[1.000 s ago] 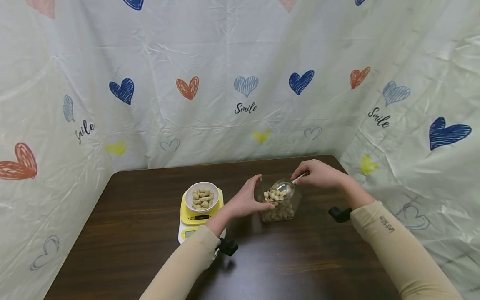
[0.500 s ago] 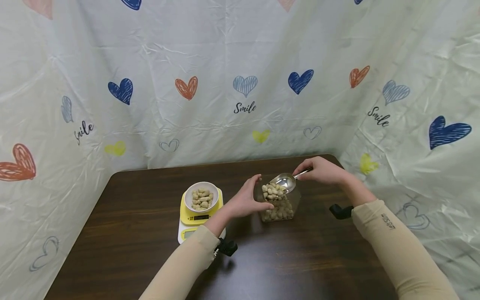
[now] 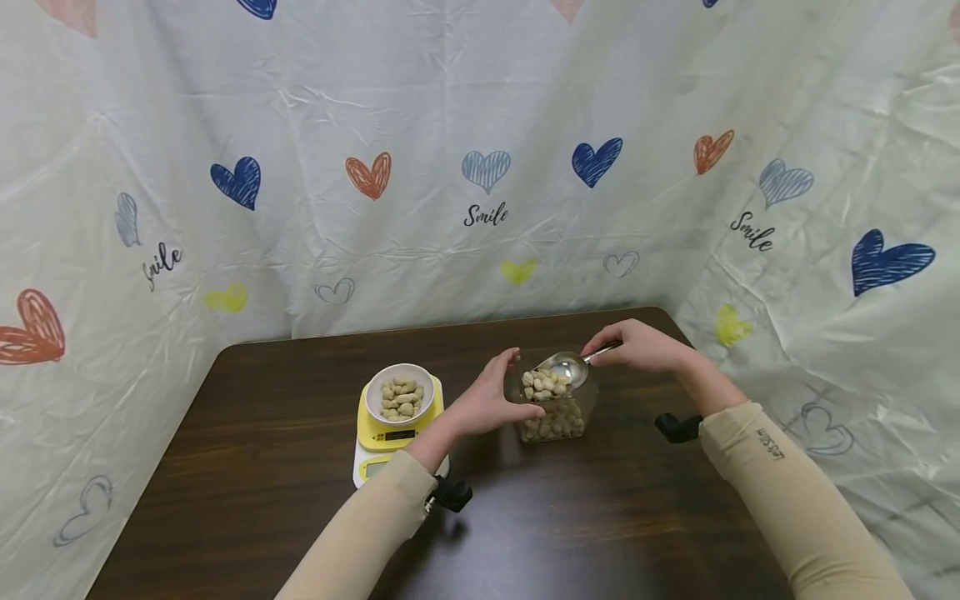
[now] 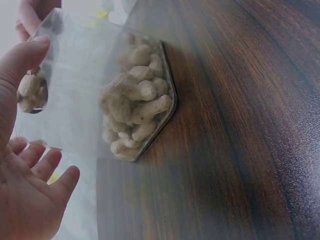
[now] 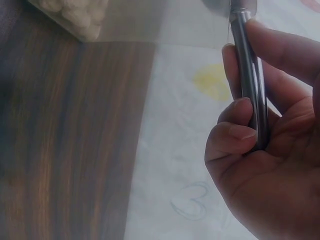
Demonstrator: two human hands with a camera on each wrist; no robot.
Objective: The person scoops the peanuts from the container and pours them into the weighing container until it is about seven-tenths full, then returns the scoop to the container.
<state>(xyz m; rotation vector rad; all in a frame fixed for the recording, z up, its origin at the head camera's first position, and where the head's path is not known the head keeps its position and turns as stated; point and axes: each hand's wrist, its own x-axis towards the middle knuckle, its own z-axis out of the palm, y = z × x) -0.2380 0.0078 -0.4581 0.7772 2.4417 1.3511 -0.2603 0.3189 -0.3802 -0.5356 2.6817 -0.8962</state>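
Observation:
A clear, angular plastic container holds peanuts in their shells in its lower part. My left hand grips its left side, thumb on the near wall and fingers around the far side. With its fingers curled round the handle, my right hand holds a metal scoop; the handle shows closely in the right wrist view. The scoop's bowl tilts down to the left at the container's open top. Several peanuts lie at its front. Fingers hide part of the handle.
Left of the container stands a yellow and white kitchen scale bearing a white bowl with peanuts. My left forearm passes over the scale's near right corner. The dark wooden table ends at a curtain printed with hearts.
The scoop rises slightly in the container, bringing up peanuts, then dips a little, with my right hand following. My left hand stays on the container.

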